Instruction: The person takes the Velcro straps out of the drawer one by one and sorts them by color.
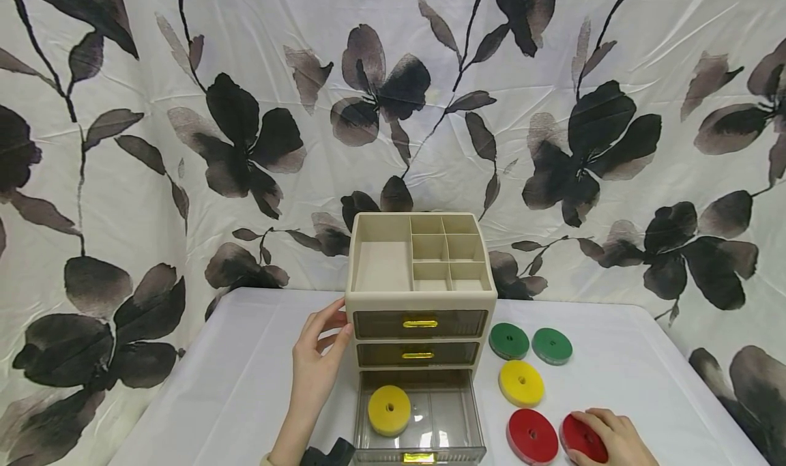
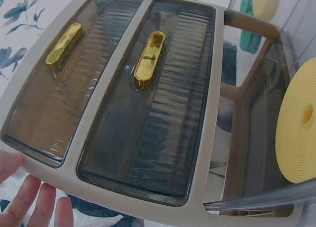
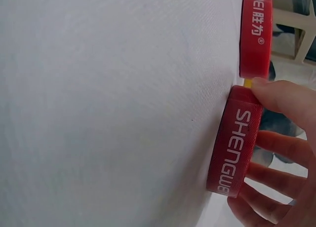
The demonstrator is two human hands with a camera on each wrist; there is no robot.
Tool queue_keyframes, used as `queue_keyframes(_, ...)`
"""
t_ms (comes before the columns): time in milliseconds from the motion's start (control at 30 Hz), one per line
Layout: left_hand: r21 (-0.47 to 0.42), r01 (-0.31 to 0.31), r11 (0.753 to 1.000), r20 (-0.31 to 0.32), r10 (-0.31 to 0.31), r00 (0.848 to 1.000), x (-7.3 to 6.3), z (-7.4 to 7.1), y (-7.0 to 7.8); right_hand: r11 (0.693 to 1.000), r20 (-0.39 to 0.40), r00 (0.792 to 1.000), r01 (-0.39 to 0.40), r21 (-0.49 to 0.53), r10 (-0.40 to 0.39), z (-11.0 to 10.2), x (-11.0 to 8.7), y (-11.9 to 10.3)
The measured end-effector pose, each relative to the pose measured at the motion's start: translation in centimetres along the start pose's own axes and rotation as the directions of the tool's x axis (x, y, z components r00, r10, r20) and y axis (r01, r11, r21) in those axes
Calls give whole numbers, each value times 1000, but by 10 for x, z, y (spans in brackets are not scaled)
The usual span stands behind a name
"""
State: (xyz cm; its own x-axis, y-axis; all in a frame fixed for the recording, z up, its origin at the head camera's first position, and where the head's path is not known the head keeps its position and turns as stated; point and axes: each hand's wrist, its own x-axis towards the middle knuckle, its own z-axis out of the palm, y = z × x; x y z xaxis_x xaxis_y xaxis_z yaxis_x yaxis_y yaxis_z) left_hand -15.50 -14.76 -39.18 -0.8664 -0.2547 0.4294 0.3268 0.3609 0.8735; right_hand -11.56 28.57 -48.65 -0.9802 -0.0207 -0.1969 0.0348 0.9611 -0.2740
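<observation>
My left hand [image 1: 319, 357] rests against the left side of a cream drawer cabinet [image 1: 424, 294], its fingers fairly straight. The left wrist view shows the thumb and fingertips [image 2: 37, 197] by the cabinet's edge. The bottom drawer [image 1: 442, 411] is pulled out, with a yellow tape roll [image 1: 389, 410] lying in its left part. Two upper drawers with gold handles are closed. On the table at the right, my right hand [image 1: 614, 439] grips a red tape roll [image 1: 577, 435] between thumb and fingers. Another red roll [image 1: 532, 436] lies just left of it.
Two green rolls [image 1: 509, 341] and a second yellow roll [image 1: 521, 383] lie on the white table [image 1: 245, 377], right of the cabinet. Open compartments [image 1: 383, 265] form the cabinet's top. A flower-printed cloth [image 1: 430, 111] hangs behind. A black object [image 1: 331, 452] shows beside the left forearm.
</observation>
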Motion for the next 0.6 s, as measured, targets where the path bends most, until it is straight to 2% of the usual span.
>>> queue_keyframes(600, -11, -6, 1000, -2, 6, 1000, 0, 1, -1, 1000, 28, 999, -19, 9, 19, -1, 2, 3)
